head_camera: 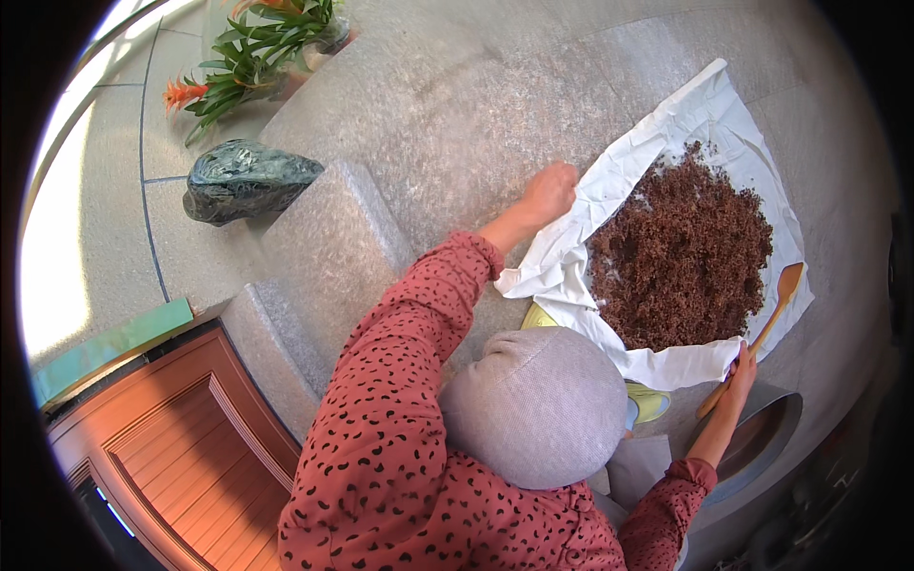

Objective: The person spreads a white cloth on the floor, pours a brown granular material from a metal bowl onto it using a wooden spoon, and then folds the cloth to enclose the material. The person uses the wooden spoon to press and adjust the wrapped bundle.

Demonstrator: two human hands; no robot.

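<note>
My left hand (553, 191) is closed at the left edge of a creased white cloth (635, 160), and seems to pinch it. On the cloth lies a wide heap of reddish-brown crumbly material (682, 257). Near the cloth's lower right corner, my right hand (740, 378) grips a wooden spatula (770, 321) by its handle; the blade points up and away, over the cloth's right side. The fingers of this hand also touch the cloth's near edge. A grey fabric cap (539, 407) covers part of the view, with a yellow shoe (648, 403) showing beside it.
A metal basin or pot (767, 435) stands at the lower right. Stone steps (335, 221) descend on the left, near a dark plastic-wrapped bundle (246, 182) and plants with orange flowers (250, 68). A brown panelled door (186, 457) is at the lower left.
</note>
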